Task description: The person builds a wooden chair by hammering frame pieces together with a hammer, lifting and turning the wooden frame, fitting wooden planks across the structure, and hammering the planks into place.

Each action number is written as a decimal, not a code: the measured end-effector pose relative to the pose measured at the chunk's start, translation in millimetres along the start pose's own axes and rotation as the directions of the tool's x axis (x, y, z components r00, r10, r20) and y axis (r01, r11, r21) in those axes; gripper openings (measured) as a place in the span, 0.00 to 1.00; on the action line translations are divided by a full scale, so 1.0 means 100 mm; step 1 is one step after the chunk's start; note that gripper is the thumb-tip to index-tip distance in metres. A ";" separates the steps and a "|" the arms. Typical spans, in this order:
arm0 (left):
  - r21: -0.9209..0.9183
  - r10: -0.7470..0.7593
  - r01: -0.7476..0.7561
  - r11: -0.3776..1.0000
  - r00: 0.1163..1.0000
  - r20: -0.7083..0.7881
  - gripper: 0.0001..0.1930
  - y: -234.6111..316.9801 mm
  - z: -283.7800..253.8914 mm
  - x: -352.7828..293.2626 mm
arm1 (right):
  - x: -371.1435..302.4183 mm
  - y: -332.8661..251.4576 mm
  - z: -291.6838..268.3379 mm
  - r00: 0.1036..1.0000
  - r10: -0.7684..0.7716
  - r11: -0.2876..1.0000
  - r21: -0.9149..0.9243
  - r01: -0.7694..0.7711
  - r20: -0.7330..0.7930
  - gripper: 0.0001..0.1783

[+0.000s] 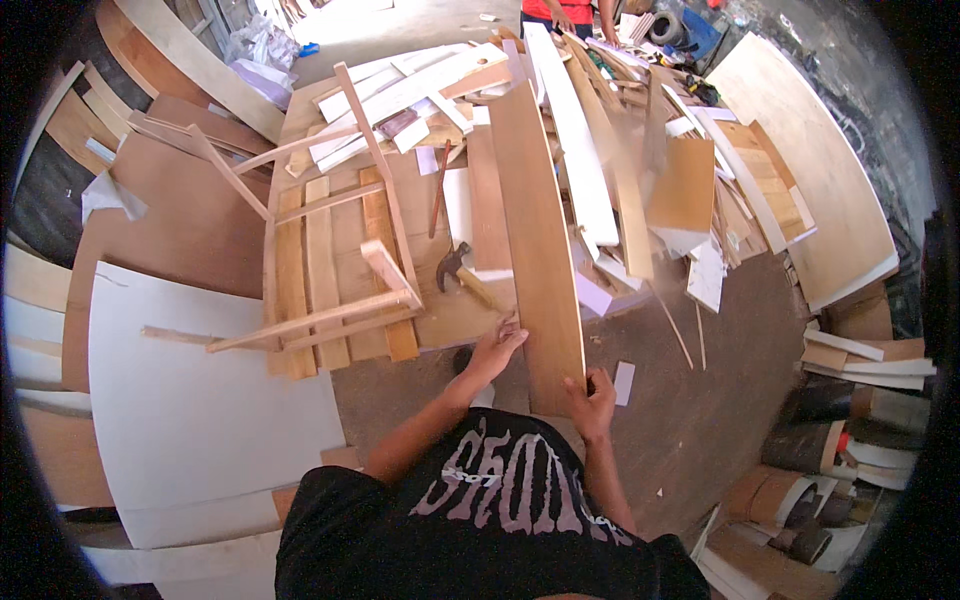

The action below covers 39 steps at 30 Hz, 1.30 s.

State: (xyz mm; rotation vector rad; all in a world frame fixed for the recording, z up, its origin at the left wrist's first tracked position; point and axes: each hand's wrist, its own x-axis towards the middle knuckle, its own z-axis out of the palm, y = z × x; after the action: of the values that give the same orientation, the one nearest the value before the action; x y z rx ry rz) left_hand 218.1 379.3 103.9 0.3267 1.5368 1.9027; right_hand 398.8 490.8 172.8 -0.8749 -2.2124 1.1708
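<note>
A long, light-brown wooden board (543,240) runs from near my body out over the pile on the work table. My left hand (497,352) is closed on its left edge, and my right hand (592,402) grips the right edge close to the near end. Just beyond my left hand, a claw hammer (464,272) with a wooden handle lies on the table. To the left stands a slim wooden frame (330,318) of narrow strips, over several flat slats (325,270). A thin reddish stick (439,190) lies past the hammer.
Loose boards and offcuts (590,150) heap up ahead and right. A large white panel (190,400) leans at the left, and a plywood sheet (810,170) stands on the right. Scraps litter the floor (650,430). Another person in red (570,12) is at the far end.
</note>
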 end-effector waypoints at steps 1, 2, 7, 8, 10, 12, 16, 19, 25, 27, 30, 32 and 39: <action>0.016 -0.009 0.009 1.000 1.000 0.006 0.25 0.11 0.11 -0.19 | -0.14 -0.03 -0.12 1.000 0.014 1.000 0.011 -0.014 -0.006 0.11; -0.006 -0.087 0.087 0.996 0.996 0.027 0.24 0.25 0.22 -0.39 | -0.27 -0.10 -0.26 0.998 0.028 0.998 0.054 -0.031 0.051 0.12; -0.513 -0.150 0.149 0.845 0.988 0.040 0.19 -0.26 0.28 -1.18 | -1.04 0.12 -0.49 0.997 0.012 0.998 0.064 -0.017 0.081 0.14; -0.326 -0.093 0.089 0.941 0.996 0.003 0.17 -0.21 0.32 -1.40 | -1.18 0.28 -0.55 0.995 -0.050 0.998 -0.030 0.053 0.092 0.14; -0.130 -0.021 0.015 0.991 0.999 -0.044 0.15 -0.22 0.35 -1.78 | -1.50 0.35 -0.61 0.983 -0.125 0.983 -0.119 0.141 0.133 0.15; -0.229 -0.053 0.051 0.972 0.999 -0.002 0.12 -0.30 0.33 -2.07 | -1.81 0.27 -0.63 0.993 -0.001 0.969 -0.246 0.030 0.119 0.22; -0.335 -0.165 0.179 0.925 0.984 0.069 0.11 -0.32 0.28 -2.63 | -2.35 -0.39 -0.61 0.955 0.269 0.886 -0.422 -0.194 0.125 0.38; -0.377 -0.083 0.109 0.920 0.993 0.086 0.11 -0.32 0.17 -2.92 | -2.67 -0.84 -0.59 0.925 0.354 0.879 -0.387 -0.279 0.137 0.55; -0.286 -0.235 0.263 0.921 0.963 0.131 0.13 -0.29 -0.30 -3.73 | -3.64 -0.87 -0.27 0.973 0.171 0.820 -0.570 -0.052 0.158 0.66; -0.215 -0.270 0.281 0.936 0.960 0.078 0.14 -0.26 -0.47 -4.06 | -3.97 -0.98 -0.18 0.975 0.104 0.768 -0.639 0.046 0.196 0.65; -0.092 -0.320 0.332 0.939 0.940 0.122 0.12 -0.16 -0.69 -4.45 | -4.51 -1.00 -0.03 0.989 0.061 0.802 -0.596 0.033 0.138 0.63; -0.081 -0.282 0.297 0.951 0.946 0.157 0.12 -0.23 -0.84 -4.61 | -4.69 -1.01 -0.01 0.986 0.076 0.812 -0.583 0.027 0.152 0.61; -0.122 -0.309 0.321 0.939 0.945 0.107 0.14 -0.27 -1.21 -4.96 | -4.88 -1.52 0.12 0.970 0.060 0.852 -0.518 0.074 0.237 0.58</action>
State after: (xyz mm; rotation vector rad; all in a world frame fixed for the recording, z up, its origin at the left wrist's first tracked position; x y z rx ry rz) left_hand 530.1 -22.8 147.9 0.0914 1.3042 1.7068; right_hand 673.7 64.6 238.1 -0.9643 -2.8080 0.6930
